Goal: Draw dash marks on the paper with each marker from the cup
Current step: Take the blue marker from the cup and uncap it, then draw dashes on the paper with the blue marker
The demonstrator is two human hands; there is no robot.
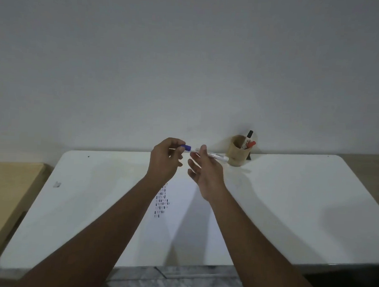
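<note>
Marker [205,154]: held level in the air above the far part of the table [290,203], between the two hands and just in front of the cup; white barrel with a blue cap [186,147] at its left end; judged to be at the capping or uncapping step, since one hand takes each end.
Left hand [166,158]: raised, back of hand toward the camera; fingertips pinched on the blue cap; forearm reaching up from the lower left.
Right hand [204,169]: palm turned inward, fingers loosely spread; thumb region lies against the barrel; whether it truly grips the barrel cannot be told.
Cup [238,151]: brown, upright at the far table edge against the wall; holds a black-capped marker [249,135] and a red-capped marker [251,144]; placed within reach for exchanging markers.
Paper [184,220]: flat on the table below the forearms; rows of dark dash marks [161,202] near its left side; room remains to their right.
</note>
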